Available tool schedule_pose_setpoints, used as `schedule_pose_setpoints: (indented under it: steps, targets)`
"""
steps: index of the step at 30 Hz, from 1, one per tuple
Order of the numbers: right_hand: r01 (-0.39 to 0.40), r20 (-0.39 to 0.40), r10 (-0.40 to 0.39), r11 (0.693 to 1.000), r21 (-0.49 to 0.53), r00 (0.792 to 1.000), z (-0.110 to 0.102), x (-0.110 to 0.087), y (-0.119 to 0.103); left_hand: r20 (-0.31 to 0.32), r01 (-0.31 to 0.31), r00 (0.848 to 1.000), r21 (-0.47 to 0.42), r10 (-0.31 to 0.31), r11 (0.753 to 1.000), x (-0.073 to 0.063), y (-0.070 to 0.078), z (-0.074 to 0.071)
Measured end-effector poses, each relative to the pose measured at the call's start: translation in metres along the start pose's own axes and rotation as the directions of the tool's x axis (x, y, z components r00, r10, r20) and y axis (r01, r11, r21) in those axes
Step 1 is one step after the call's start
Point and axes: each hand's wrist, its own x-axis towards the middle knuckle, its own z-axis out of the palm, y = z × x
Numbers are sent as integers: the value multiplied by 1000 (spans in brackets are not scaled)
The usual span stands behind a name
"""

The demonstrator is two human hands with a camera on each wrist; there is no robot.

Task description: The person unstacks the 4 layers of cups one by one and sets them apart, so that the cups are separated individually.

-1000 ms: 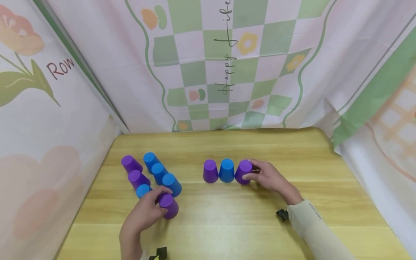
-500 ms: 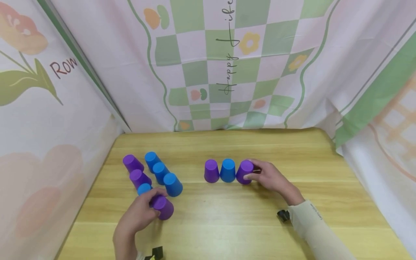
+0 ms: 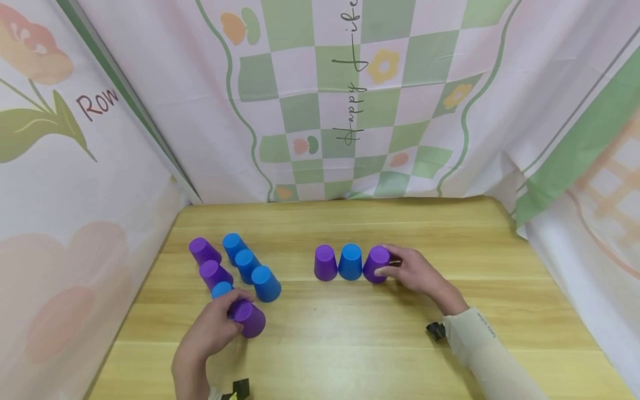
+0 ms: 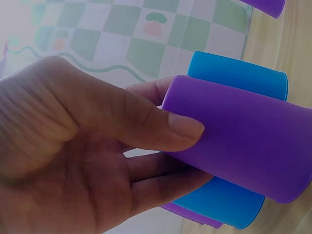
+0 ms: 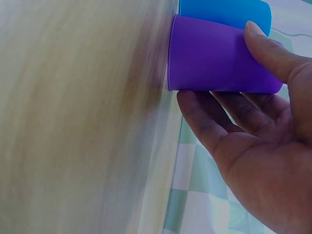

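Observation:
My left hand [image 3: 212,325] grips an upside-down purple cup [image 3: 251,319] at the front of the left group, thumb on its near side in the left wrist view. Just behind it a blue cup [image 3: 220,289] is partly hidden by that hand. On the right, my right hand [image 3: 414,272] holds another upside-down purple cup [image 3: 376,265], with the thumb across it and the fingers along its other side. That cup ends a row of three, beside a blue cup [image 3: 350,262] and a purple cup [image 3: 325,263].
Two purple cups [image 3: 204,251] and a line of three blue cups [image 3: 247,266] stand upside down at the left of the wooden table [image 3: 350,344]. A patterned curtain [image 3: 295,72] hangs along the table's back edge. Black wrist pieces show near both sleeves.
The left hand has shifted slightly left with its purple cup, away from the front blue cup of the line. My right hand keeps its place at the end of the row.

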Motion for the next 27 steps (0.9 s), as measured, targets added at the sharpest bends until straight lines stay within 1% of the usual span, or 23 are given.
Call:
schedule_pose_setpoints:
  steps: [9, 13, 20, 27]
  targets:
    - [12, 0, -12, 1000, 8, 1000, 0, 0, 1, 49, 31, 998, -13, -30, 999, 2, -3, 1]
    - [10, 2, -10, 1000, 8, 1000, 0, 0, 0, 57, 35, 998, -20, -34, 999, 2, -3, 1]
    - [2, 5, -2, 1000, 9, 1000, -1, 0, 0, 66, 63, 996, -7, -63, 998, 3, -3, 3]
    - [8, 5, -8, 1000, 14, 1000, 0, 0, 0, 78, 77, 994, 3, -77, 997, 2, -2, 3]
